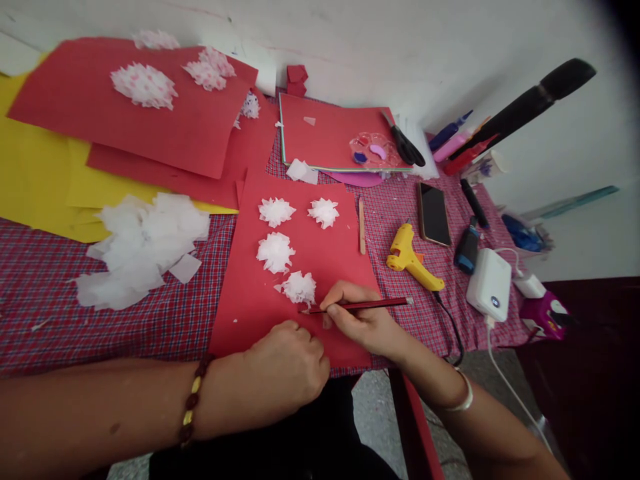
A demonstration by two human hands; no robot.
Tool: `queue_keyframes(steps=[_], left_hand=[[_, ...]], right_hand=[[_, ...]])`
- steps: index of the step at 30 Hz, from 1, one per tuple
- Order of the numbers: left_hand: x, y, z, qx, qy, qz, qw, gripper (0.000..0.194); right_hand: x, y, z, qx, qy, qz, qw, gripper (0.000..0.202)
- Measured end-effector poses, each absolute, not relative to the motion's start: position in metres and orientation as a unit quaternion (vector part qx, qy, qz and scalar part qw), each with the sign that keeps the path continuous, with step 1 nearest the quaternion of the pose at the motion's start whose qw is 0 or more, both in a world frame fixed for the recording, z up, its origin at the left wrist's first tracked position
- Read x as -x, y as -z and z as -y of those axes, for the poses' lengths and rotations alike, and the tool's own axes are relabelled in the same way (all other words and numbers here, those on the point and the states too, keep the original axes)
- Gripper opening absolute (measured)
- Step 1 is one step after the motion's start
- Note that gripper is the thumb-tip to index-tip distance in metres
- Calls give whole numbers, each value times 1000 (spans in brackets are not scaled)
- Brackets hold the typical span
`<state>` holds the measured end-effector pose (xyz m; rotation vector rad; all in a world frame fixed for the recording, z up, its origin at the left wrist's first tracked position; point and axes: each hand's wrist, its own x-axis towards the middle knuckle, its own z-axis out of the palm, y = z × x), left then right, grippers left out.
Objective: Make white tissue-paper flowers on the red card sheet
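My right hand [363, 320] is closed around a dark red pencil [383, 303], held nearly level. The pencil's tip end is at the lower edge of a ruffled white paper puff [299, 288]. That puff lies on a red sheet [250, 317], along with a top-left puff [277, 211], a top-right puff [324, 212] and a middle puff [275, 252]. My left hand [285, 367] rests curled into a fist at the sheet's near edge; its fingertips are turned under, so anything inside is hidden.
White tissue squares [145, 240] are heaped at left, below red sheets [125, 127] bearing pink-spotted puffs. On the right lie a yellow glue gun [411, 257], phone [434, 213], wooden stick [362, 227] and white power bank [490, 283]. Black scissors [407, 143] and a paint palette [375, 152] sit behind.
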<state>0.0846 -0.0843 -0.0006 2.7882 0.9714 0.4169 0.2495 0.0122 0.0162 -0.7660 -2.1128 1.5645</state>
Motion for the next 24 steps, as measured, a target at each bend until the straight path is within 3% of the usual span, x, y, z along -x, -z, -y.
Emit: queue_keyframes(steps=[24], left_hand=[[-84, 7, 85, -932, -117, -326, 108, 7]], right_hand=[[-257, -20, -14, 323, -512, 759, 240, 13]])
